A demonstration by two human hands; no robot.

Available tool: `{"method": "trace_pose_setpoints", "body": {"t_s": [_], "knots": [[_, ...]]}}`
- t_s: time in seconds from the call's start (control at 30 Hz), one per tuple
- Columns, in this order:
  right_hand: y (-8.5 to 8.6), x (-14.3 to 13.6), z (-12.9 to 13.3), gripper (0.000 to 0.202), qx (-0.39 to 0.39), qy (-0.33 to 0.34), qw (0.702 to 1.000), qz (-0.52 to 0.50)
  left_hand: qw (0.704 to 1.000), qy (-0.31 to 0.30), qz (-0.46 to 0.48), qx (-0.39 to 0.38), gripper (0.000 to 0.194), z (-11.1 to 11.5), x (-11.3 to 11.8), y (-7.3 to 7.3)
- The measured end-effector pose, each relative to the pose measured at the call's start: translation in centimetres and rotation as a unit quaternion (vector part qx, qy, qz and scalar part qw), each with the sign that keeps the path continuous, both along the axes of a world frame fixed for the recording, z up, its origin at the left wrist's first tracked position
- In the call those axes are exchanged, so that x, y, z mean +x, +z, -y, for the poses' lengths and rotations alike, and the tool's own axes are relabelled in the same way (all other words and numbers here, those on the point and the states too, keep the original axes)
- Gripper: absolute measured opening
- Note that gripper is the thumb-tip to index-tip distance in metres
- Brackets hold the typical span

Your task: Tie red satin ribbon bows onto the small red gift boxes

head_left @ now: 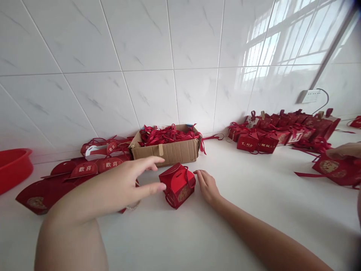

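Observation:
A small red gift box (180, 184) with a twisted red cord and a gold emblem stands on the white counter (169, 241), between my two hands. Left of it, my left hand (145, 178) has its thumb and fingers apart, the thumb tip close to the box's side, with nothing held. My right hand (207, 184) is at the box's right side, its fingers together and bent, the fingertips near the cord; whether they touch it I cannot tell. Behind the box sits a cardboard carton (166, 151) full of red ribbons (169, 134).
Several red boxes (84, 169) crowd the left, beside a red basin (14, 167). More finished-looking boxes (256, 142) line the wall at right. At the right edge another person's hand (346, 150) rests on a red box (332, 169). A tiled wall (197, 94) bounds the back.

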State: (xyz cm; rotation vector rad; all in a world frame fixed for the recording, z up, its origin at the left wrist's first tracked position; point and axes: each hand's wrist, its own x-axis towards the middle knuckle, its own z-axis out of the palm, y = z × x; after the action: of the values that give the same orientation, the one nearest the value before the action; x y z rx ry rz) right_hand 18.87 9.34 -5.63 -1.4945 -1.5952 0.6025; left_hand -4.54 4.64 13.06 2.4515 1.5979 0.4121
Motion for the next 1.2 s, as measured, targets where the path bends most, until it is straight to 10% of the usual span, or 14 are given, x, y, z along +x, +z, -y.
{"method": "trace_pose_setpoints", "body": {"t_s": [0.2, 0.3, 0.43, 0.63, 0.8, 1.2], "knots": [[5.5, 1.0, -0.2, 0.055, -0.044, 0.136, 0.985, -0.099, 0.992, 0.035, -0.026, -0.118, 0.074, -4.5, 0.7, -1.4], [9.2, 2.1, -0.6, 0.084, -0.119, 0.255, 0.958, 0.046, 0.982, 0.034, -0.056, -0.179, 0.079, -6.7, 1.8, -3.0], [12.0, 3.7, -1.7, 0.054, -0.215, 0.306, 0.911, 0.173, 0.970, 0.045, -0.099, -0.215, 0.074, -8.4, 2.1, -4.4], [10.9, 4.7, -4.8, 0.018, -0.056, 0.102, 0.975, 0.192, 0.966, 0.027, -0.093, -0.240, 0.070, -7.9, 2.5, -3.9], [9.1, 3.3, -7.2, 0.042, 0.094, -0.057, 0.981, 0.162, 0.959, 0.000, -0.104, -0.264, 0.058, -7.2, 4.1, -4.1], [6.4, 0.9, -8.7, 0.058, 0.210, -0.040, 0.964, 0.158, 0.983, -0.024, -0.059, -0.171, 0.042, -1.4, 3.2, -2.3]]}}
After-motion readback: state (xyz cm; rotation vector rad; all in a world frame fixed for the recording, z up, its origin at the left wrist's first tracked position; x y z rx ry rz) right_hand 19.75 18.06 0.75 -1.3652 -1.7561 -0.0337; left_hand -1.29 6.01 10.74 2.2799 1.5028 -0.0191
